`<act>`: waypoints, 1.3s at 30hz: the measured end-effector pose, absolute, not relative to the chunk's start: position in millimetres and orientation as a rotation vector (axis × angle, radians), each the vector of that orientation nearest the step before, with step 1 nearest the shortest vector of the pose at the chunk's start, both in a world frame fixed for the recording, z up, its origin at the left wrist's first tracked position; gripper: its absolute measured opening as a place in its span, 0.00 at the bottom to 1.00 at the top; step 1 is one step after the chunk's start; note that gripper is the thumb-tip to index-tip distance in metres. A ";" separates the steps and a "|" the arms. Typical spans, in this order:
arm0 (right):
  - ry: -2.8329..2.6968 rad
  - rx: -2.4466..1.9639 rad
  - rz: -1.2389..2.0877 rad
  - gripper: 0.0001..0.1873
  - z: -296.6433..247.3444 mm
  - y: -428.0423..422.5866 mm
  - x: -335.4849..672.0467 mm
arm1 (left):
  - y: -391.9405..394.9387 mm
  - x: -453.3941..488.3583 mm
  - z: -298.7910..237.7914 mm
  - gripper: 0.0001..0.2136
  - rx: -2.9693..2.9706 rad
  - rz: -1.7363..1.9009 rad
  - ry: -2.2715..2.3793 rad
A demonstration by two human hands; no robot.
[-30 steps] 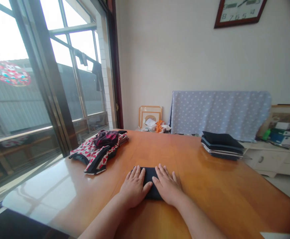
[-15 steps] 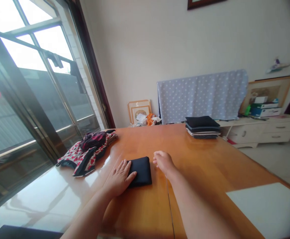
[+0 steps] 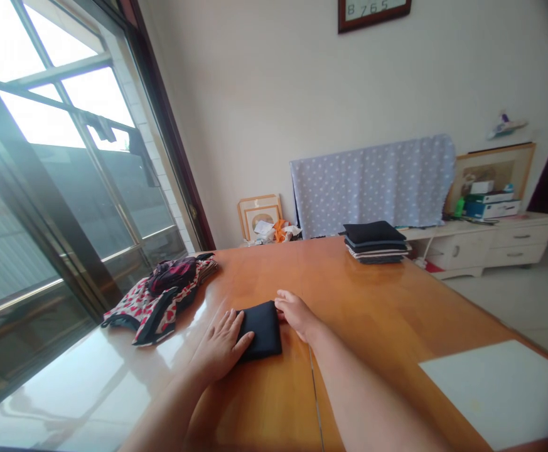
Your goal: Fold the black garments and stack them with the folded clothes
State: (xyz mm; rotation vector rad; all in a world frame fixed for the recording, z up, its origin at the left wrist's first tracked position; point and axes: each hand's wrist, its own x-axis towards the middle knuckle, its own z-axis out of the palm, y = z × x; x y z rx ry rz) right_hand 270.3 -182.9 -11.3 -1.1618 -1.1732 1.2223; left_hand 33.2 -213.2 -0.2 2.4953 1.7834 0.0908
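A black garment (image 3: 263, 329), folded into a compact rectangle, lies on the wooden table in front of me. My left hand (image 3: 221, 345) rests flat over its left side, fingers stretched out and thumb apart. At the far right corner of the bundle, my right hand (image 3: 295, 314) has its fingers curled in against the edge; the fingertips are partly hidden there. Farther back on the right stands a stack of folded clothes (image 3: 375, 242), dark on top with striped layers below. To the left is a loose pile of clothes (image 3: 161, 298) with a red heart pattern and black trim.
The wooden table (image 3: 363, 351) has a seam running towards me. A pale sheet (image 3: 494, 389) lies at its right side. Behind are a dotted cloth (image 3: 372, 188), a white cabinet (image 3: 471, 251) and leaning frames (image 3: 259, 216). A glass door (image 3: 66, 188) lines the left.
My right hand has moved left, from beside the folded black garment to its right edge. My left hand stays on the garment. The view has tilted up slightly and turned right.
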 end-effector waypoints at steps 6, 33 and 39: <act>-1.035 -1.103 1.131 0.22 5.7 -191.3 271.1 | -215.7 35.2 2.6 0.38 2.501 0.077 1.797; -1.539 -1.456 1.175 0.10 17.7 -213.3 291.2 | -211.7 31.8 -2.4 0.38 2.484 0.145 1.746; -2.117 -1.575 0.591 0.46 9.8 -216.3 296.3 | -208.2 28.4 -7.0 0.38 2.483 0.185 1.719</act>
